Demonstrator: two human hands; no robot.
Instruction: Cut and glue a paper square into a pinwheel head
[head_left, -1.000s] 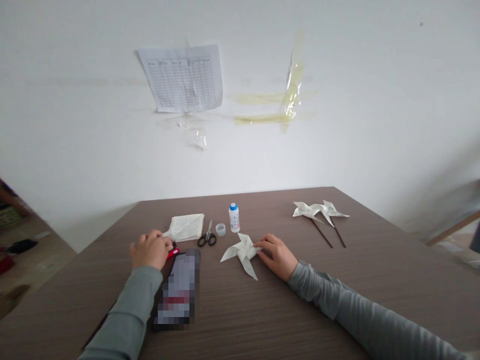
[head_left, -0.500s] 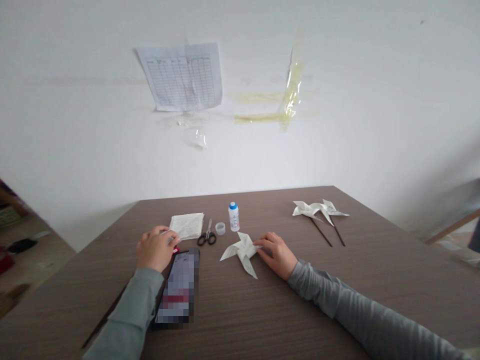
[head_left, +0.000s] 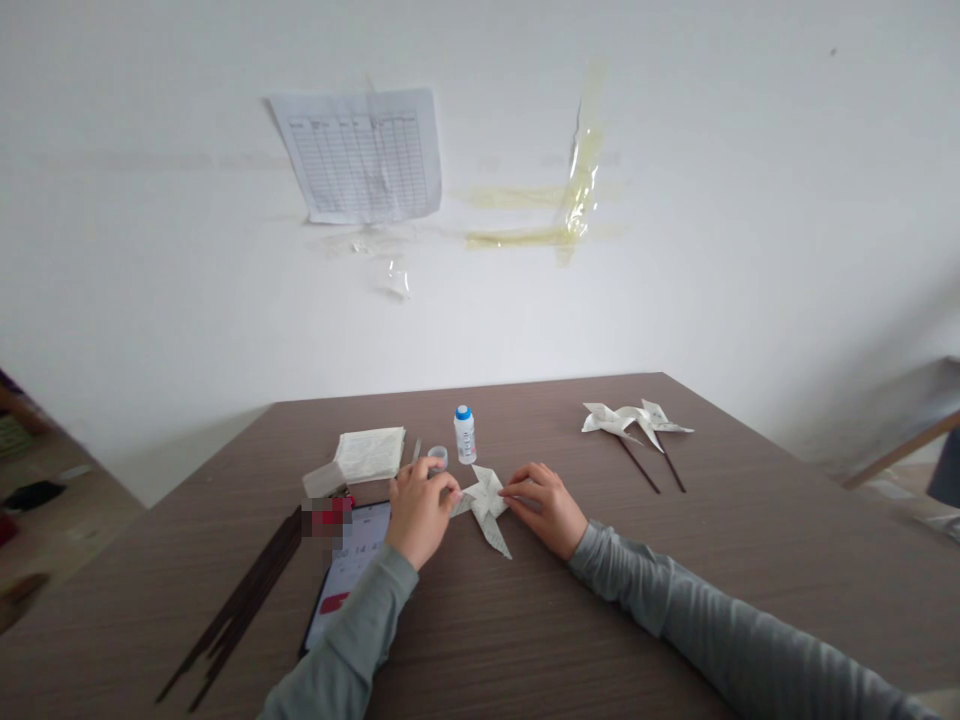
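A paper pinwheel (head_left: 489,500) of printed paper lies on the table between my two hands. My right hand (head_left: 549,508) pinches its right side with thumb and fingers. My left hand (head_left: 424,508) is at the left blade, thumb and fingertips drawn together; whatever they hold, if anything, is too small to make out. Just behind the left hand are a small clear round cap (head_left: 438,457) and scissors (head_left: 417,450), mostly hidden by the hand. A white bottle with a blue top (head_left: 465,436) stands upright beyond the pinwheel.
At the left lie a stack of paper sheets (head_left: 371,453), a clear plastic piece (head_left: 322,481), a bundle of dark sticks (head_left: 240,600) and a phone (head_left: 330,590) partly under my left forearm. Two pinwheels on sticks (head_left: 637,425) rest at the back right, near the wall (head_left: 510,320).
My left hand has moved right, from beside the paper stack to the pinwheel's left blade, uncovering the clear plastic piece and the sticks. My right hand stays at the pinwheel.
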